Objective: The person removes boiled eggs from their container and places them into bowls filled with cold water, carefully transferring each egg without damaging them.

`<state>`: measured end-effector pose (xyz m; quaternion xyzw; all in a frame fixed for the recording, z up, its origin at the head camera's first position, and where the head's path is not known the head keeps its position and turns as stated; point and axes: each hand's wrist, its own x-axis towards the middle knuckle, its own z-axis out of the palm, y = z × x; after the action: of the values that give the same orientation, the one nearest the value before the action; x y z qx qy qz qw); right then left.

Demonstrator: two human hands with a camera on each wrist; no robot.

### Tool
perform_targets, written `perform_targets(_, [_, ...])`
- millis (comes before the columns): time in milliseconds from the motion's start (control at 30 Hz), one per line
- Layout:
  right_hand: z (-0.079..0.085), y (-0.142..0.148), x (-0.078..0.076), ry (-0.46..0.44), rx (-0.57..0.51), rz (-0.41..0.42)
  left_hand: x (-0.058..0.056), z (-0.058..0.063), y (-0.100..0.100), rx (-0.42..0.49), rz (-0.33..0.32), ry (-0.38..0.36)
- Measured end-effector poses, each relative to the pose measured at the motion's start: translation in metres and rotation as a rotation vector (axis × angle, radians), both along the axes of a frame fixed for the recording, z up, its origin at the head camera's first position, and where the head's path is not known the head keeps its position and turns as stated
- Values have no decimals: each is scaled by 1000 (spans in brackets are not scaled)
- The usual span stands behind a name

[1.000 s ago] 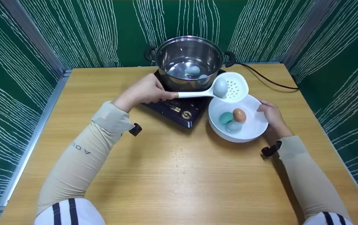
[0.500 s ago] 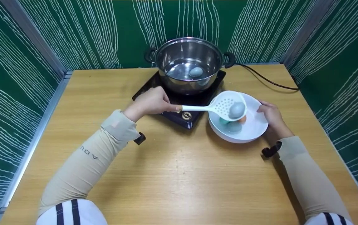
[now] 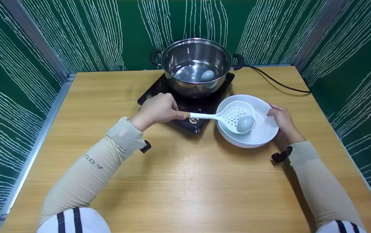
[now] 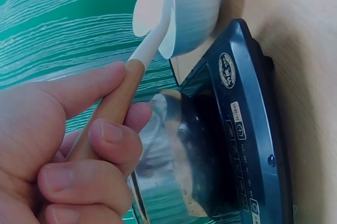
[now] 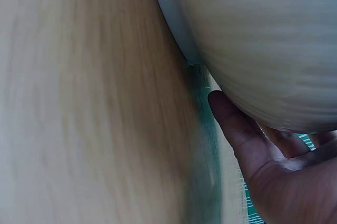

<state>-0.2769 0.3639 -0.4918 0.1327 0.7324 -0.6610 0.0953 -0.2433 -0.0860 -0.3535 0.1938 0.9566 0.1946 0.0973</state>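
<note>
My left hand (image 3: 158, 110) grips the wooden handle of a white slotted spoon (image 3: 229, 114). A pale blue egg (image 3: 246, 124) lies in the spoon's head, which is lowered inside the white bowl's rim. In the left wrist view, fingers and thumb wrap the spoon's handle (image 4: 110, 103). My right hand (image 3: 282, 119) holds the right edge of the white bowl (image 3: 267, 127), thumb over the rim. The right wrist view has that hand (image 5: 284, 176) against the bowl's outer wall (image 5: 274, 50). The spoon hides the eggs lying in the bowl.
Behind stands a steel pot (image 3: 195, 85) with black handles, holding a pale blue egg (image 3: 207, 75). It sits on a black induction cooker (image 3: 185, 126). A black cable (image 3: 279, 83) runs to the table's right edge. Green patterned panels (image 3: 146, 29) surround the wooden table (image 3: 185, 181).
My left hand has brought the spoon and its egg down and toward me, from above the bowl's far rim to inside it. The egg rolled across the spoon's head. My right hand stays put.
</note>
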Motion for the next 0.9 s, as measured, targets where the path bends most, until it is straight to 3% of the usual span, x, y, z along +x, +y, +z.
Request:
perform_targets(300, [0, 0, 0, -28, 15, -1, 3, -6, 5, -75, -97, 163])
perform_targets(467, [1, 0, 1, -41, -20, -14, 4, -4, 6, -131, -160, 199])
perform_targets(700, [1, 0, 1, -54, -17, -19, 6, -5, 5, -158, -196, 258])
perform_targets(900, [-2, 0, 1, 10, -28, -31, 6, -11, 2, -154, -237, 407])
